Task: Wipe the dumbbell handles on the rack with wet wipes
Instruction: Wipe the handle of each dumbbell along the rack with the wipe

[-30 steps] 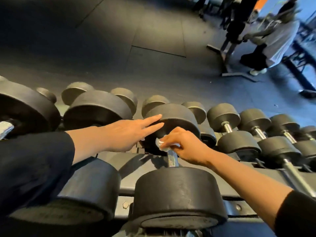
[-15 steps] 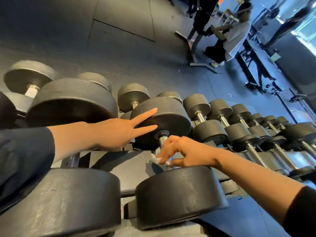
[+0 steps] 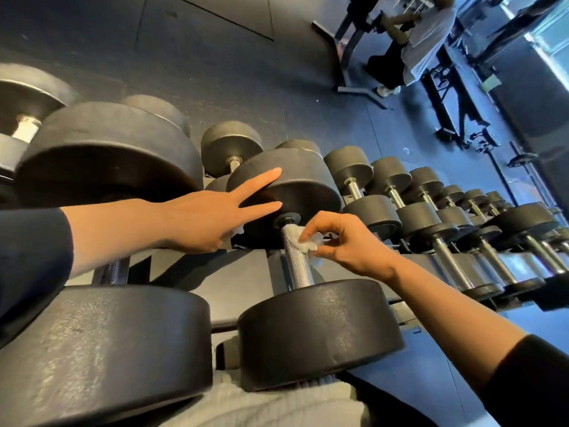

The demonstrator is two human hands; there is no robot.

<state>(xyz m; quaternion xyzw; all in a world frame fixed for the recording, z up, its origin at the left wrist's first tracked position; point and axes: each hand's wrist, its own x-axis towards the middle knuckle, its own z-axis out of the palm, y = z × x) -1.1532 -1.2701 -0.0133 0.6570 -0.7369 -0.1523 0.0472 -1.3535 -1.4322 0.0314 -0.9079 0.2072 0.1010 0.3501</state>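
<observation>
1. the rack (image 3: 234, 278) holds a long row of dumbbells; the dumbbell (image 3: 308, 328) i'm working on sits just in front of me.
2. my left hand (image 3: 200, 220) rests flat, fingers straight, against its far head to steady it.
3. my right hand (image 3: 345, 241) pinches the wet wipe (image 3: 303, 241) against the top of the knurled handle (image 3: 297, 263).
4. risk as i see it: the thin wipe could snag on the knurling and tear, or slip from so light a pinch.

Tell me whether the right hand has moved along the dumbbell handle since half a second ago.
Yes. The right hand with the wipe slid up the handle, from the near head toward the far head.
</observation>
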